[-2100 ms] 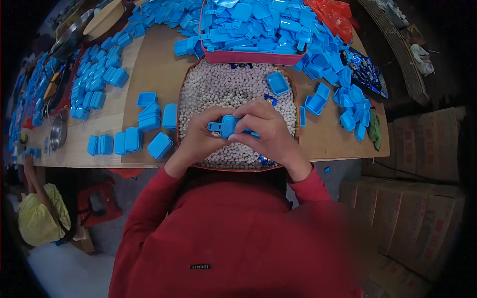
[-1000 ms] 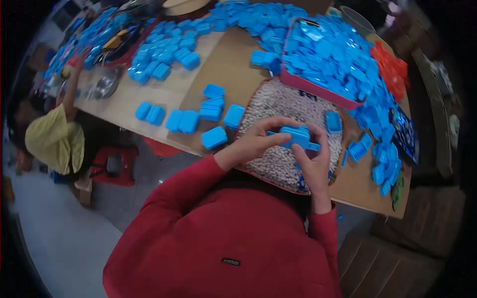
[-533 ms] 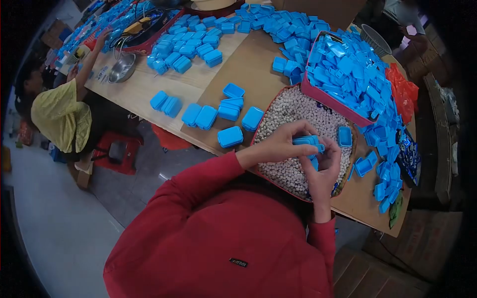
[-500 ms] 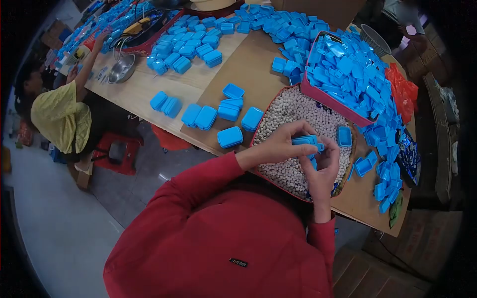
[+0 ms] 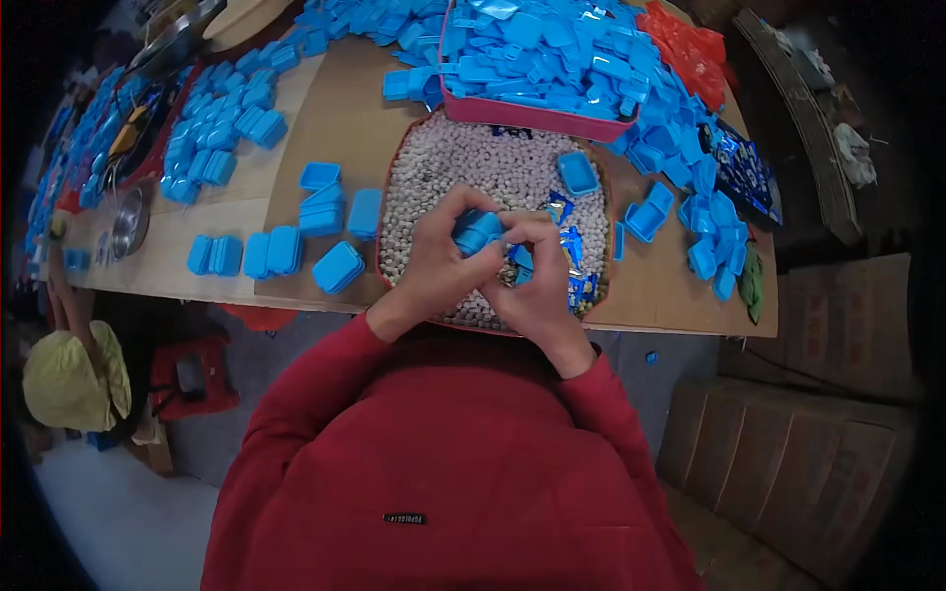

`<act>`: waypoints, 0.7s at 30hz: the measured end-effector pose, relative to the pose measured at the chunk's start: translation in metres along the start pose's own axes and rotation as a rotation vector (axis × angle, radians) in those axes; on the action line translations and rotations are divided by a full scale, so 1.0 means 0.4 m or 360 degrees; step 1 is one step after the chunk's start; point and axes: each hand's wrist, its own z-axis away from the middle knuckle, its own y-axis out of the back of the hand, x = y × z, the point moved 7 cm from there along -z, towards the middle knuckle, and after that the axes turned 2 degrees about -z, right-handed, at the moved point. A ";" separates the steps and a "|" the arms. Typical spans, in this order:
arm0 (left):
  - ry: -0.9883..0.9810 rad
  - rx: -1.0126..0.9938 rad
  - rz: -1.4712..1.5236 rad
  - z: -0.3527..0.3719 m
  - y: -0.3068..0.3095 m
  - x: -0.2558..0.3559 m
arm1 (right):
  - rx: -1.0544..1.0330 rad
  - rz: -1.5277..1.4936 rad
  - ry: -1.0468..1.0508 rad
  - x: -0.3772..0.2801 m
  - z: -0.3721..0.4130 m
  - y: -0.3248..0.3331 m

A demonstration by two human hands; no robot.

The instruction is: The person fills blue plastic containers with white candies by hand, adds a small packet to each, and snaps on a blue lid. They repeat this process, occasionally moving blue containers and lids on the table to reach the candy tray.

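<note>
A small blue plastic box [image 5: 476, 230] is held between both hands above the shallow tray of white pellets [image 5: 434, 158]. My left hand [image 5: 434, 258] wraps its fingers and thumb round the box from the left. The fingers of my right hand [image 5: 537, 281] are bent and pinch at the box's right side, so the exact grip is partly hidden. Another blue piece [image 5: 522, 261] shows just below, close to my right fingers. On the pellets lie an open blue box half [image 5: 577, 173] and several shiny blue packets [image 5: 572, 241].
A pink-rimmed bin [image 5: 542, 116] heaped with blue box parts stands behind the pellets. Closed blue boxes [image 5: 338, 267] sit at the left. Loose parts [image 5: 714, 231] and a red bag [image 5: 690, 54] are at the right. A co-worker in a yellow top [image 5: 74, 379] is far left.
The camera view has turned, so the table and my hands appear further left. My hands still hold the blue box, now turned differently. More blue packets on the pellets have come into sight.
</note>
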 end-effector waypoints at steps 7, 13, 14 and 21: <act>0.0209 -0.0043 0.1066 0.041 0.023 0.008 | 0.0124 -0.1174 -0.0469 0.024 -0.021 0.019; -0.0001 0.0183 0.0119 0.020 0.058 0.025 | 0.0027 -0.0295 -0.0344 0.016 -0.036 0.027; -0.0447 0.0122 -0.0717 0.011 0.068 0.084 | 0.0041 0.0361 0.0196 -0.053 -0.045 0.046; -0.0683 -0.0582 -0.1165 0.016 0.004 0.164 | -0.0161 0.0366 0.0507 -0.142 -0.002 0.024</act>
